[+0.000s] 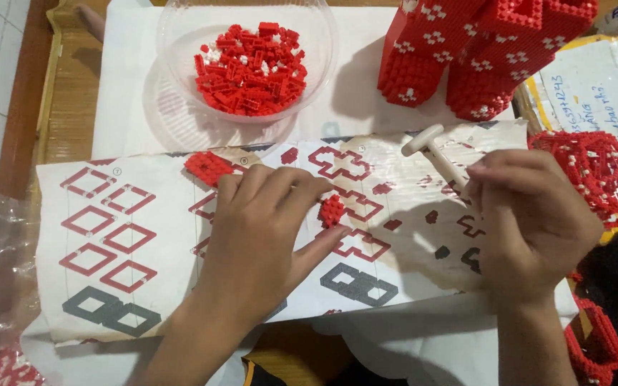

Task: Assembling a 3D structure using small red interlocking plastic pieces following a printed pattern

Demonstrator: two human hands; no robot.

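Centrally, the left hand point(266, 229) lies palm down on the instruction sheet point(109, 236), its fingers spread loosely and gripping nothing; its fingertips rest just beside a small red brick cluster point(332, 211) that sits on the printed diagrams, between forefinger and thumb. To the right, the right hand point(531, 221) is curled closed around the shaft of a white T-shaped tool point(430, 146), whose crossbar end sticks out up and left of the knuckles, above the paper. A second flat red brick piece point(209, 168) lies at the far edge of the sheet, left of the left hand. Farther off, a clear plastic bowl point(180, 43) holds a heap of loose red bricks point(250, 70). At far right stand two red brick towers point(481, 50) with white patterns, and a rounded red brick shell point(599, 175) sits just right of the right hand
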